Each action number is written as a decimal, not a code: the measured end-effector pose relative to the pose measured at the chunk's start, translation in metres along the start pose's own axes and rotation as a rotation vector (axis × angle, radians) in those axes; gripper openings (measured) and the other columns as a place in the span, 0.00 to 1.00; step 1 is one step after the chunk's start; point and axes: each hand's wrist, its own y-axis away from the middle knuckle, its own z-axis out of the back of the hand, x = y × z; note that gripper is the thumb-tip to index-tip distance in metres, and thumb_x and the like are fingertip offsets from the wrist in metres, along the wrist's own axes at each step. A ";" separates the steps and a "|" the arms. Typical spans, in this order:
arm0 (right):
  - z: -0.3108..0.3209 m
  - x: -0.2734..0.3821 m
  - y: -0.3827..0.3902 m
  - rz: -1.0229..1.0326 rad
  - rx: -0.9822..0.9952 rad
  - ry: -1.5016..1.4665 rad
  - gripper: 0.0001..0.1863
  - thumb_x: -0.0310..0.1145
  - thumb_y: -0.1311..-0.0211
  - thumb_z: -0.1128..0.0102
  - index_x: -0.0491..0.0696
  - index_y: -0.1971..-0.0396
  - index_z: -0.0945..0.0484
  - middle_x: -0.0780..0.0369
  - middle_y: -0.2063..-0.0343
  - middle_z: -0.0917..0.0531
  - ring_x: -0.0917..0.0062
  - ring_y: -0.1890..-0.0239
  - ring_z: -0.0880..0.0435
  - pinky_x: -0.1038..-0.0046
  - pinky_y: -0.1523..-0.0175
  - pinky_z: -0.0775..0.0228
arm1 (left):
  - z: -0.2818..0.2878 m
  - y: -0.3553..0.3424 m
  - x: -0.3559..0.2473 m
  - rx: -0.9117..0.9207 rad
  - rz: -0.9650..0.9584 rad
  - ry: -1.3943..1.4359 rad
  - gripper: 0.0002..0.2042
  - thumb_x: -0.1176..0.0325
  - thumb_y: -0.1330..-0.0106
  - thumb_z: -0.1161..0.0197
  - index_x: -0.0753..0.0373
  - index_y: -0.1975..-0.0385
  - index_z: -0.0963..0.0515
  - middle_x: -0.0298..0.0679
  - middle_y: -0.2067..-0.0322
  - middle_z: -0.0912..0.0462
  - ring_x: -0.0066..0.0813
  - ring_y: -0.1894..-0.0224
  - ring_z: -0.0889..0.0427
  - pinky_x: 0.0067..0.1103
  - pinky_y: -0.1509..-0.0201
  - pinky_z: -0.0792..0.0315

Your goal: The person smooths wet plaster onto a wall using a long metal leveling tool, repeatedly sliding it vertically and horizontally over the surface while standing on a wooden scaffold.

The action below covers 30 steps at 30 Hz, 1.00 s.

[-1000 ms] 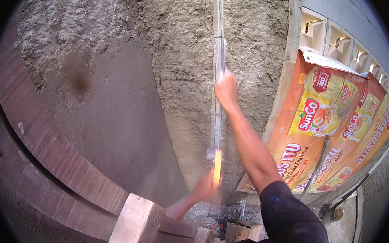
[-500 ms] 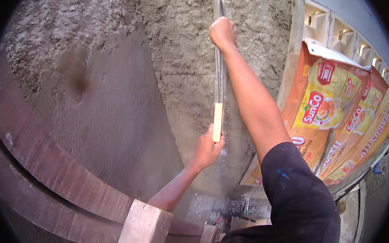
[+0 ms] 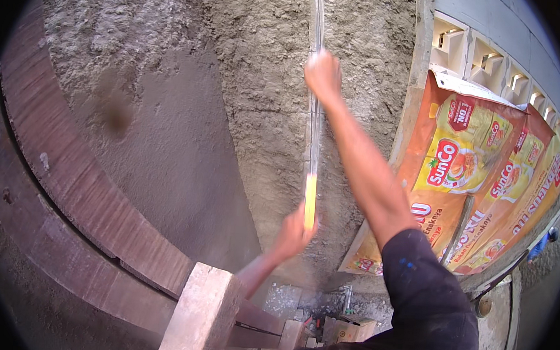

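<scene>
The long, narrow grey straightedge with a yellow lower end (image 3: 310, 202) lies in the middle of the head view, against a rough grey mortar wall (image 3: 266, 78). Around it we see a smooth grey plastered patch (image 3: 179, 149) at left, curved-looking reddish-brown wooden planks (image 3: 111, 209) at lower left, and an orange-and-yellow printed plastic sheet (image 3: 445, 204) at right, below pale ventilation blocks (image 3: 488, 59). A squared, light-brown wooden post (image 3: 198, 314) at the lower edge hides part of our left forearm.

The straightedge's long axis runs nearly vertical, yellow end toward the bottom. Our left hand (image 3: 296, 230) has its fingers wrapped around that end; our right hand (image 3: 323, 75), slightly blurred, is clenched around the grey length higher up. Compared with half a second ago, both hands and the yellow end sit lower in the frame.
</scene>
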 end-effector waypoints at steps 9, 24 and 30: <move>0.006 0.019 -0.099 -0.123 -0.052 0.115 0.15 0.30 0.43 0.49 0.41 0.61 0.17 0.45 0.55 0.18 0.51 0.50 0.19 0.56 0.44 0.28 | 0.029 -0.092 -0.034 -0.040 -0.022 0.062 0.10 0.71 0.37 0.40 0.67 0.61 0.30 0.55 0.72 0.21 0.56 0.66 0.19 0.38 0.64 0.27; -0.020 -0.082 0.110 -0.142 0.163 0.090 0.12 0.29 0.38 0.52 0.37 0.62 0.24 0.43 0.59 0.20 0.46 0.53 0.21 0.51 0.49 0.28 | -0.051 0.091 0.038 0.163 0.340 -0.062 0.15 0.68 0.36 0.40 0.68 0.53 0.30 0.60 0.69 0.21 0.63 0.64 0.22 0.43 0.62 0.28; 0.012 0.033 -0.048 -0.011 -0.036 0.032 0.13 0.29 0.44 0.50 0.36 0.69 0.19 0.41 0.62 0.18 0.45 0.55 0.19 0.53 0.48 0.27 | 0.009 -0.052 -0.013 0.015 -0.010 -0.018 0.15 0.71 0.39 0.39 0.70 0.56 0.30 0.58 0.70 0.21 0.60 0.65 0.21 0.41 0.64 0.28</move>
